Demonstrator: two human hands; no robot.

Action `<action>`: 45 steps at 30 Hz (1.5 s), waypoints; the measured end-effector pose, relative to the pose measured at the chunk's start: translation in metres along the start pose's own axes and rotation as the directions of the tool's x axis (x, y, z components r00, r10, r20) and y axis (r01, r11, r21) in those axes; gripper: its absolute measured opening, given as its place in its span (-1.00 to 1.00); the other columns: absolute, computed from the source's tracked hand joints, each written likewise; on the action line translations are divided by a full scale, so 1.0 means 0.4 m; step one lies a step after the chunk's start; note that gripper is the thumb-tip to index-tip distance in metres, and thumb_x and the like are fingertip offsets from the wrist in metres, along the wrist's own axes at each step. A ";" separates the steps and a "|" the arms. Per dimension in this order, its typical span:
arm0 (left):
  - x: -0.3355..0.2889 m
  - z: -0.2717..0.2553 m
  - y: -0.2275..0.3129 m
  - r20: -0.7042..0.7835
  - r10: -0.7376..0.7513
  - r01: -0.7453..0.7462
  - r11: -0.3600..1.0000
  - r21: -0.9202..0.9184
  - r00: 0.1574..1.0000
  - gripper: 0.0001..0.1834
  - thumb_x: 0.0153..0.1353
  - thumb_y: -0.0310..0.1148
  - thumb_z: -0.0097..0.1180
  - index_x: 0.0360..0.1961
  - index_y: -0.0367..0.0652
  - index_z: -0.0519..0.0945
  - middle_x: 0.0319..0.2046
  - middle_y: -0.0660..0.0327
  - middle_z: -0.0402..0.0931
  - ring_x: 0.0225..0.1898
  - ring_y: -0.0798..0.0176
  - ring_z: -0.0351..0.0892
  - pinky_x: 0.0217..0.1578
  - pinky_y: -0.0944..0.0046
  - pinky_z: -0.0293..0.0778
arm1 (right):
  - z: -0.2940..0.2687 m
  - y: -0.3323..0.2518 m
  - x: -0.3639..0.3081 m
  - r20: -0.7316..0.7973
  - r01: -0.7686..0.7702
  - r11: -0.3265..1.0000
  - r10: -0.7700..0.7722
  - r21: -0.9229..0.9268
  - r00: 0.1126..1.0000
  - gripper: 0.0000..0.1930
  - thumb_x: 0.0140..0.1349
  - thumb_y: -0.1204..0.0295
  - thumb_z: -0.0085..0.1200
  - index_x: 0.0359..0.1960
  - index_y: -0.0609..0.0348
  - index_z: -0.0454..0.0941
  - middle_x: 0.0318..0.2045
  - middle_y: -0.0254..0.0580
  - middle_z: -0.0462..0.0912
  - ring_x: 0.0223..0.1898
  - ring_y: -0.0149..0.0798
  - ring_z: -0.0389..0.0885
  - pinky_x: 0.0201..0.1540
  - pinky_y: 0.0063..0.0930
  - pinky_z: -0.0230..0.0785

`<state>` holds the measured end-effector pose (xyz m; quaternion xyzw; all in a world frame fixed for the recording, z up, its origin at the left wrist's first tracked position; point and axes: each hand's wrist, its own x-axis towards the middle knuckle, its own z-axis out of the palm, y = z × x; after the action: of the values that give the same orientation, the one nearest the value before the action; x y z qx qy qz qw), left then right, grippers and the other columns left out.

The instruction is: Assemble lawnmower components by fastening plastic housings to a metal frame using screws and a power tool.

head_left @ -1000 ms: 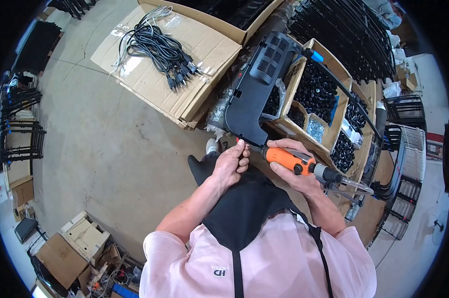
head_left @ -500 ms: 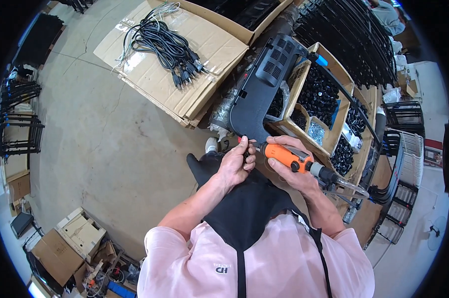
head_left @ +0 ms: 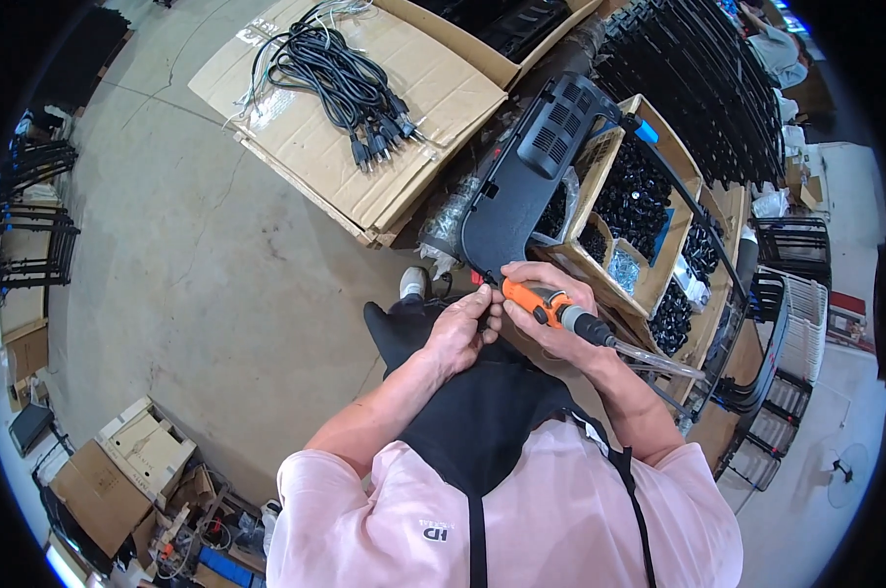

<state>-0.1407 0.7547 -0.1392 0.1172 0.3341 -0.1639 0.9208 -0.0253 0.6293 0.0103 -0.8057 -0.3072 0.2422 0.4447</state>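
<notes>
An orange air screwdriver [head_left: 534,299] with a clear hose lies in my right hand [head_left: 577,343], fingers wrapped round its body. Its front end points left, at the near end of a long black plastic housing [head_left: 506,220] with a vented bulge. Close to that end, my left hand [head_left: 459,333] is closed, thumb against the forefinger. Whatever sits in its fingers is too small or hidden to name. Both hands nearly meet there, above my black apron [head_left: 482,421].
Right of the housing stands a wooden bin [head_left: 648,289] with compartments of black parts and silver screws. A cardboard box [head_left: 413,147] at upper left bears bundled black power cords [head_left: 340,83]. Black frames [head_left: 697,88] are stacked at far right. Cartons [head_left: 110,490] lie at lower left.
The screwdriver has tilted, its hose end dropping nearer me and its front moving slightly left toward my left hand. My left hand has shifted a little. The view has moved slightly.
</notes>
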 end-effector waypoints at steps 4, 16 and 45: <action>-0.009 -0.020 0.009 0.088 0.044 -0.050 0.996 0.071 0.995 -0.72 0.62 -0.26 0.02 0.09 -0.18 0.67 -0.30 0.35 0.61 -0.36 0.43 0.50 -0.38 0.39 0.43 | 0.002 0.008 0.007 0.026 0.023 1.000 -0.023 0.004 0.999 -0.62 0.17 0.53 0.38 0.04 0.18 0.62 0.08 -0.06 0.75 0.12 -0.16 0.75 0.24 -0.32 0.55; -0.067 0.013 0.051 0.051 0.022 -0.030 0.986 0.166 0.998 -0.68 0.64 -0.28 -0.06 0.20 -0.22 0.59 -0.23 0.29 0.63 -0.31 0.42 0.53 -0.31 0.38 0.47 | -0.013 -0.025 0.011 0.034 -0.037 0.998 0.038 -0.046 0.999 -0.52 0.17 0.54 0.41 0.16 0.16 0.62 0.06 -0.09 0.74 0.07 -0.19 0.73 0.22 -0.31 0.56; 0.062 0.153 0.206 0.080 0.030 -0.015 0.982 -0.187 0.996 -0.67 0.64 -0.14 -0.03 0.08 -0.18 0.56 -0.30 0.26 0.57 -0.37 0.34 0.50 -0.44 0.38 0.43 | -0.047 -0.036 0.106 -0.188 -0.018 0.970 0.065 0.242 0.980 -0.48 0.26 0.62 0.33 0.25 0.22 0.47 0.19 0.01 0.65 0.22 -0.18 0.64 0.34 -0.23 0.47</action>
<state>-0.0562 0.8050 -0.1007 0.0273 0.3085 -0.1261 0.9424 0.0128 0.6548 0.0269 -0.7722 -0.2140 0.2069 0.5613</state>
